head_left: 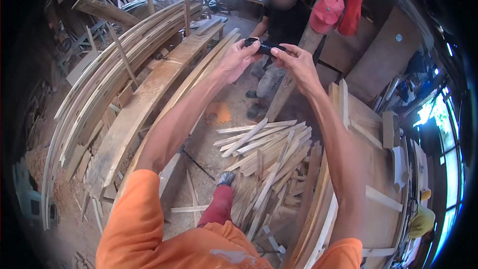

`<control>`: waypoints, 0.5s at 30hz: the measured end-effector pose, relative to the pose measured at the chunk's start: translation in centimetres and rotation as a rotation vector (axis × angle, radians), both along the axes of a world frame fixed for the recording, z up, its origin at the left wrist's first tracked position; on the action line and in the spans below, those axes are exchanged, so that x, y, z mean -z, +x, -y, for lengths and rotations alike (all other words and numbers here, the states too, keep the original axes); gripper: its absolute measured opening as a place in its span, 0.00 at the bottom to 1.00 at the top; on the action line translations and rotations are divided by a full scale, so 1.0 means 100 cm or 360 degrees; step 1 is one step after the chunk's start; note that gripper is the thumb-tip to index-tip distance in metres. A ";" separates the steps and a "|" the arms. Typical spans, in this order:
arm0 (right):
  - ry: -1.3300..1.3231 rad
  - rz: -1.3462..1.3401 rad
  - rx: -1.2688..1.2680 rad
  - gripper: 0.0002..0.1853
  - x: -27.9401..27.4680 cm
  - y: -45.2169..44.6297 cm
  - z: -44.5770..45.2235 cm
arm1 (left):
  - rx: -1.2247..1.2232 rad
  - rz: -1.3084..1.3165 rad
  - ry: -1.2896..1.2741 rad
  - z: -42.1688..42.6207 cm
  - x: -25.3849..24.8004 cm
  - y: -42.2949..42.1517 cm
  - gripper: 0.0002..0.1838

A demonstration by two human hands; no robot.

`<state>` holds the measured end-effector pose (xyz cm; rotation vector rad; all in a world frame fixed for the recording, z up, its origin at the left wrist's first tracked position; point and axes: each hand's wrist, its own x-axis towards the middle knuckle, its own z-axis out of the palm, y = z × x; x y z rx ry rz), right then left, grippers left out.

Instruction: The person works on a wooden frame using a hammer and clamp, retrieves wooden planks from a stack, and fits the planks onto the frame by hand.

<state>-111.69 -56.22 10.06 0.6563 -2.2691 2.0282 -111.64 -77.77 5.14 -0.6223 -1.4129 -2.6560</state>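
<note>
Both my arms reach forward at about head height, holding a small black elongated device (266, 48) between them. My left hand (240, 60) is closed on its left end, thumb on the near side. My right hand (297, 64) pinches the other end with thumb and fingers. The device lies roughly level, tilting slightly down to the right. Its exact kind cannot be made out. Behind it stands a person (286, 22) in a dark shirt, partly hidden by my hands.
Long boards (149, 94) rest on supports at left, beside a stack of curved strips (99, 79). Cut wood strips (269, 149) are heaped on the floor ahead. A wooden post (294, 77) carries a red cap (327, 10). At right is a large wooden panel (371, 169).
</note>
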 end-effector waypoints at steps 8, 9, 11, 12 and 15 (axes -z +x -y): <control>-0.0186 -0.0055 -0.0031 0.36 -0.021 -0.123 0.060 | 0.0021 0.0005 -0.0010 0.054 -0.019 -0.111 0.24; -0.0220 -0.0027 -0.0097 0.36 -0.019 -0.142 0.066 | 0.0019 -0.0013 0.0031 0.059 -0.017 -0.129 0.24; -0.0287 -0.0006 -0.0088 0.36 -0.017 -0.179 0.079 | 0.0022 -0.0040 0.0054 0.071 -0.022 -0.165 0.23; -0.0340 0.0014 -0.0101 0.36 -0.014 -0.196 0.083 | 0.0007 -0.0027 0.0034 0.074 -0.023 -0.182 0.23; -0.0428 0.0037 -0.0125 0.36 -0.012 -0.239 0.086 | 0.0008 -0.0009 -0.0014 0.079 -0.027 -0.231 0.22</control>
